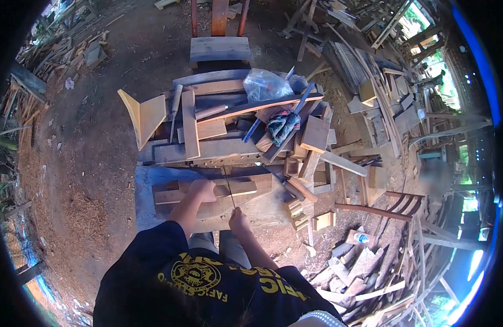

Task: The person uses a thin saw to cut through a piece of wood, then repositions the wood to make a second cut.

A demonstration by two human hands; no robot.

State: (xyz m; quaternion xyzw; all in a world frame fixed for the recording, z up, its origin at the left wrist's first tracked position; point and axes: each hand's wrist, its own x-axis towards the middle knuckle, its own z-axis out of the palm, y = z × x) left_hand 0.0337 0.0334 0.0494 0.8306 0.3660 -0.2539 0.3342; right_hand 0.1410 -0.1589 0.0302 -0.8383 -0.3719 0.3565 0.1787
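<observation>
On the near part of the workbench [262, 210] lies a short piece of wood [241, 188]. My left hand [203, 191] is closed over it and presses it down. A long, thin, dark-bladed tool [229, 184], perhaps a saw seen edge-on, crosses the wood just right of that hand. Its near end is in my right hand [239, 222], whose fingers are wrapped around it. Left of my left hand, a darker wooden board [165, 195] rests on the bench.
Boards, a chisel-like tool [176, 106], a patterned cloth [282, 127] and a clear plastic bag [267, 85] crowd the bench's far side. An angled wooden piece [149, 116] juts out left. A chair frame [379, 211] and scrap wood [366, 264] lie right.
</observation>
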